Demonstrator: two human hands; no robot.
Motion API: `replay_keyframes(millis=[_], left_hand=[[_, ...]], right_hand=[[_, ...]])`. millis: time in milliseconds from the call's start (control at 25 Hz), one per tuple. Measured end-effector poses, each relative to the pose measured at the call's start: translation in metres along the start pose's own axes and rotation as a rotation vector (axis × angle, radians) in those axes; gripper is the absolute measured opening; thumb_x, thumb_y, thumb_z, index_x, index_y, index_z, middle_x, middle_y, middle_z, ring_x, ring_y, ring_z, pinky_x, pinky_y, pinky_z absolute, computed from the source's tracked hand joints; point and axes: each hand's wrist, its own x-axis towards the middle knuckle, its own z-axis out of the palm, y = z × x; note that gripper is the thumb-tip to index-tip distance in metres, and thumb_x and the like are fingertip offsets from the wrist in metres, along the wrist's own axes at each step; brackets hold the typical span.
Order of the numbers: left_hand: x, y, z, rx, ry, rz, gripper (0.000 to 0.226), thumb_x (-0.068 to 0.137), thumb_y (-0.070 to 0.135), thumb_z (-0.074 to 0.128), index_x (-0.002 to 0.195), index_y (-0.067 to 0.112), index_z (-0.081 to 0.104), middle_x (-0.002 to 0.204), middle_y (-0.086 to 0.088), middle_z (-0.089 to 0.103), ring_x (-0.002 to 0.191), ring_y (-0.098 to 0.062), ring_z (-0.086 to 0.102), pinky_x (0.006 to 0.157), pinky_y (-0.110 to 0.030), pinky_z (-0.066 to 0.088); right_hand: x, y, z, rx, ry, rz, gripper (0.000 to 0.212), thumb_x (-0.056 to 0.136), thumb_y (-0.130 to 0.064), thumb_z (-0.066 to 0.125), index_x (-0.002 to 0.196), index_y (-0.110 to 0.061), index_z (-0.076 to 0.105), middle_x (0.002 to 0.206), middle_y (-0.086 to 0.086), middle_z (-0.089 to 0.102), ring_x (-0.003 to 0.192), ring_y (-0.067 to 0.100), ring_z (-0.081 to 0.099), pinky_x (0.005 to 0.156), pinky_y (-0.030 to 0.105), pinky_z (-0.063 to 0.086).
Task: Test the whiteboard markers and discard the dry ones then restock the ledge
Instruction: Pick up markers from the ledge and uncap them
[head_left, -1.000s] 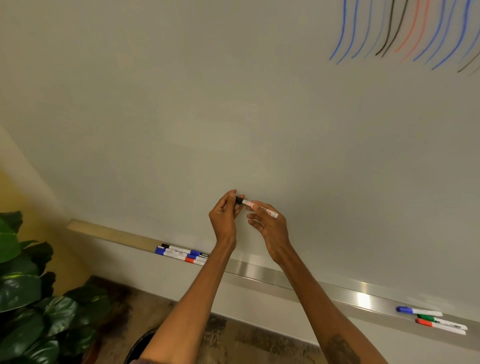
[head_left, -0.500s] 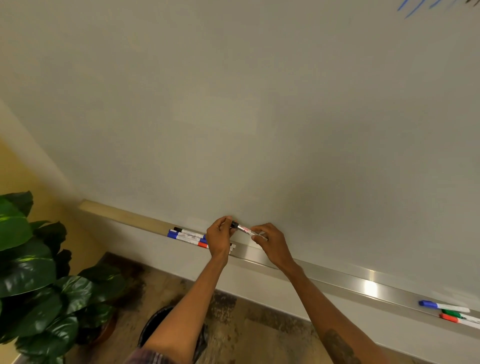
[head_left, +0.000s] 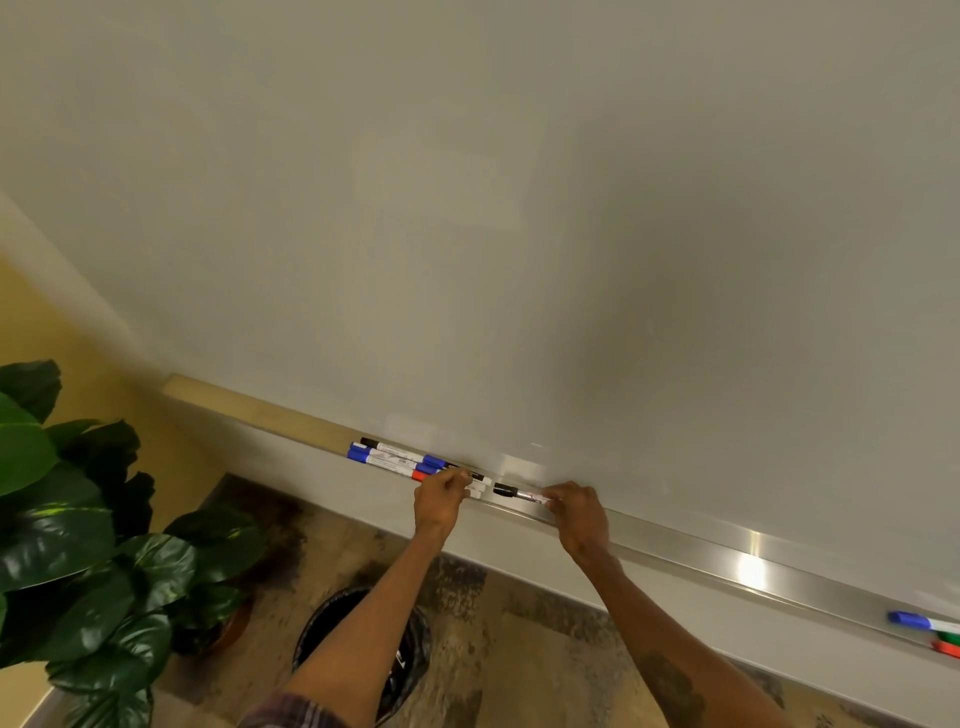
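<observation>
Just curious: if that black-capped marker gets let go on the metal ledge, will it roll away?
Probably only a little. The black-capped marker looks round and slim, so it may roll. The ledge likely stops it, as other markers lie there. It looks stiff and light.

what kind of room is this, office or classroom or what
Probably an office or meeting room, though a classroom can't be ruled out. A large wall-mounted whiteboard has a metal ledge holding markers, with a potted plant and a bin on the floor below.
</observation>
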Motion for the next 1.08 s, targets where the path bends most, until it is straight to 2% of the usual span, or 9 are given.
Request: replay_keyframes(millis=[80,200,480,680,880,1080], left_hand=[[0.005,-0.009,-0.003,0.191,-0.030,0.012,0.024,0.098,0.021,0.059,0.116,0.010,0.071,0.115,-0.012,0.071,0.107,-0.023,0.066,0.102,-0.037,0.051],[0.006,-0.018,-0.003,0.372,-0.088,0.026,0.029,0.098,0.024,0.059,0.123,0.012,0.068,0.125,-0.008,0.068,0.119,-0.024,0.060,0.108,-0.035,0.045],[0.004,-0.025,-0.006,0.428,-0.121,-0.027,0.031,0.099,0.022,0.058,0.126,0.012,0.066,0.132,-0.006,0.064,0.126,-0.024,0.056,0.110,-0.034,0.040],[0.000,-0.028,-0.013,0.442,-0.147,-0.004,0.030,0.099,0.022,0.057,0.126,0.012,0.067,0.132,-0.007,0.064,0.124,-0.022,0.057,0.109,-0.031,0.040],[-0.007,-0.029,-0.009,0.449,-0.181,-0.001,0.030,0.100,0.021,0.056,0.126,0.010,0.066,0.132,-0.008,0.064,0.123,-0.022,0.057,0.109,-0.031,0.041],[-0.018,-0.020,0.019,0.445,-0.192,0.070,0.030,0.099,0.023,0.057,0.124,0.010,0.068,0.127,-0.009,0.067,0.120,-0.023,0.060,0.105,-0.027,0.041]], right_hand=[[0.003,0.008,0.009,-0.008,-0.012,0.031,0.024,0.095,-0.011,0.059,0.112,-0.020,0.073,0.114,0.002,0.068,0.110,0.027,0.057,0.088,0.036,0.050],[0.006,0.011,0.022,-0.031,-0.042,0.042,0.026,0.095,-0.008,0.057,0.113,-0.018,0.073,0.116,0.004,0.067,0.112,0.026,0.055,0.090,0.036,0.049],[0.016,0.007,0.048,-0.147,-0.085,0.013,0.031,0.094,-0.006,0.059,0.115,-0.025,0.072,0.114,0.003,0.065,0.110,0.024,0.053,0.090,0.034,0.048],[0.019,0.002,0.056,-0.112,-0.098,0.017,0.031,0.094,-0.005,0.057,0.115,-0.022,0.071,0.114,0.006,0.060,0.111,0.027,0.053,0.091,0.037,0.048],[0.008,-0.001,0.047,-0.109,-0.065,0.022,0.032,0.099,-0.025,0.052,0.129,-0.021,0.062,0.131,0.003,0.057,0.123,0.026,0.047,0.098,0.039,0.046],[-0.010,0.020,0.020,-0.134,-0.007,0.028,0.033,0.102,-0.024,0.043,0.129,-0.017,0.060,0.129,0.007,0.058,0.120,0.027,0.049,0.095,0.039,0.046]])
